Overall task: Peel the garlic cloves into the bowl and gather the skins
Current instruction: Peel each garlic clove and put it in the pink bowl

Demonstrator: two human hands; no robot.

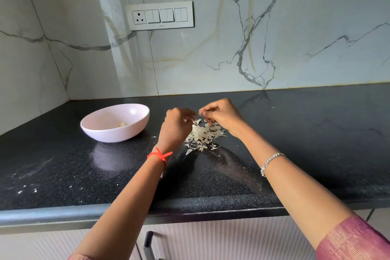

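Near the middle of the worktop point(295, 133), closer to its back edge than its front, the skins point(203, 135) lay in a loose pale heap, with a few flakes scattered toward the front edge. Both hands hung just above the heap. The right hand point(223, 116) pinched a small clove point(200, 113) between thumb and fingertips, the other fingers curled beneath, down near the skins. The left hand point(177, 126) sat just beside it, its back to the camera and its fingers curled in toward the clove; whether they held a shred of skin or nothing could not be told. The fingertips of the two hands nearly met over the heap.

The bowl point(115, 131) stood toward the back left corner, apart from the skins and left of the left hand. A pale bit of garlic point(121, 124) lay on its bottom.

A red thread point(159, 155) circled the left wrist and a bracelet point(271, 160) the right forearm. A pink sleeve point(354, 238) showed at the lower right. A switch panel point(159, 16) was set in the marble wall behind, and a dark handle point(147, 243) showed on the cabinet under the front edge.
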